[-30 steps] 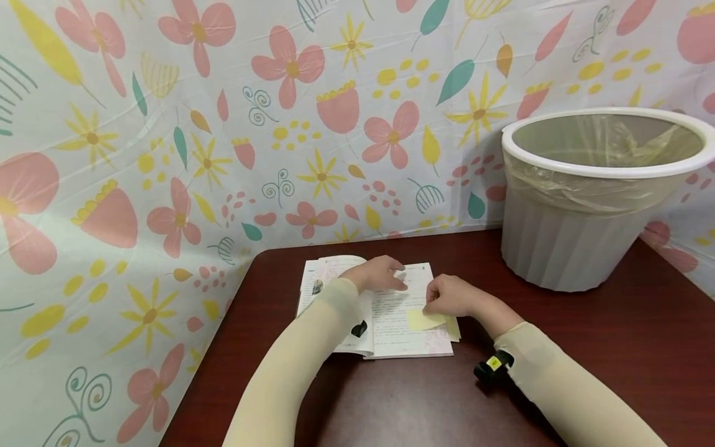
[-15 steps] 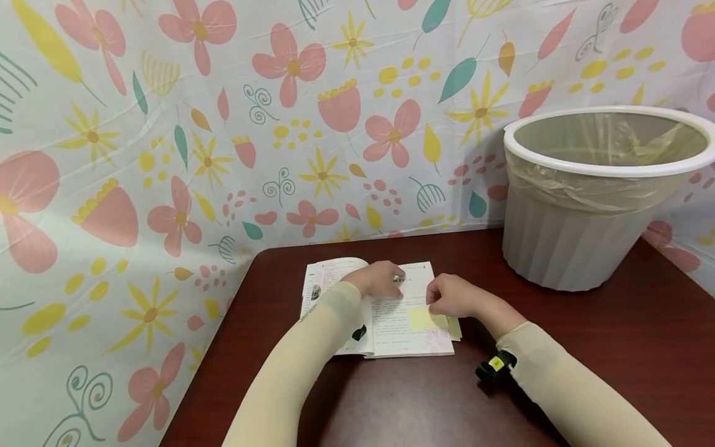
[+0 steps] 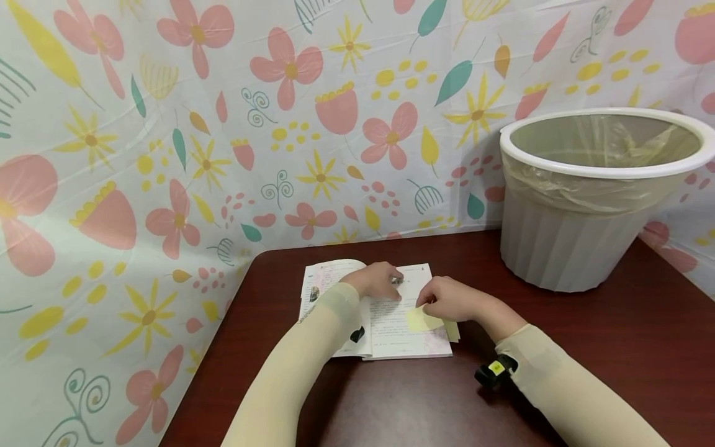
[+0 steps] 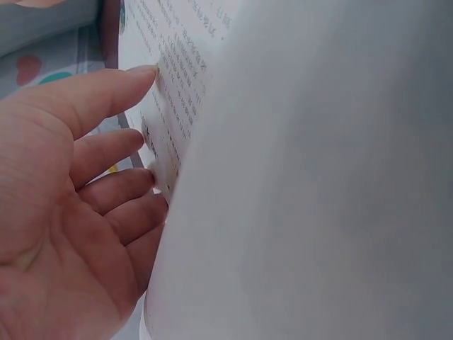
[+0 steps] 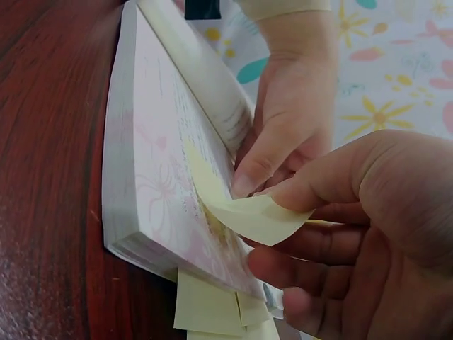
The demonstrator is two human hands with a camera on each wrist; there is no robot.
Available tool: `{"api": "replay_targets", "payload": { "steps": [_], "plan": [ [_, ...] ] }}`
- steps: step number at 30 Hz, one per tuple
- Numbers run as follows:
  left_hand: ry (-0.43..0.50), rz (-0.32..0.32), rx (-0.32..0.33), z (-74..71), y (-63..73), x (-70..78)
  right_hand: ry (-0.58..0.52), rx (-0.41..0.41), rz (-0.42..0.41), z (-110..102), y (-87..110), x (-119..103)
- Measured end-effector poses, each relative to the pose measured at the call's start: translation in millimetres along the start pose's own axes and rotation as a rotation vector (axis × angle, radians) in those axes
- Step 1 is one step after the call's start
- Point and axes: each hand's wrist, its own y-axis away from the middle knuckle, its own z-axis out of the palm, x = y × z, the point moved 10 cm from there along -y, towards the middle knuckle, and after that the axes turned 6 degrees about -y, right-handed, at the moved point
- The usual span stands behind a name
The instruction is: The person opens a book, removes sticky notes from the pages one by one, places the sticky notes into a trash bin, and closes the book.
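Note:
An open book (image 3: 391,344) with printed text lies on the dark red-brown table. My left hand (image 3: 381,280) rests on its right-hand page near the top, fingers loosely bent; in the left wrist view its fingertips (image 4: 145,74) are against the printed page. With thumb and forefinger my right hand (image 3: 452,299) pinches the edge of a pale yellow sticky note (image 5: 258,218) on the right-hand page. The held end curls up off the paper, and the far end lies on the page. More yellow sticky notes (image 5: 209,304) stick out from the book's right edge.
At the back right of the table (image 3: 402,403) stands a grey waste bin (image 3: 558,242) with a white rim and a clear liner. Behind everything hangs a flower-patterned cloth (image 3: 223,124). A black wrist camera (image 3: 494,371) sits on the right forearm.
My left hand has settled slightly lower on the page. My right hand has shifted a little left, and the sticky note, flatter half a second ago, now curls up at its pinched edge.

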Motion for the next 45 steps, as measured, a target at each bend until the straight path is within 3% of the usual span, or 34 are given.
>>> {"api": "replay_targets", "payload": {
  "steps": [12, 20, 30, 38, 45],
  "plan": [
    [0.017, 0.022, 0.012, 0.0, 0.0, -1.1, 0.008, -0.058, 0.014, 1, 3.1, -9],
    [0.026, 0.022, 0.010, 0.4, 1.0, -1.1, 0.028, -0.090, -0.029, 4, 7.4, -16],
    [0.045, 0.007, 0.012, 0.4, 3.4, -3.0, -0.058, -0.154, -0.124, 7, 13.6, -32],
    [0.064, 0.013, 0.018, 1.7, 5.6, -3.9, -0.065, -0.211, -0.121, 13, 17.4, -42],
    [0.045, 0.001, 0.023, 2.1, 0.6, -4.5, -0.150, -0.269, -0.141, 15, 25.8, -53]
  ]
}}
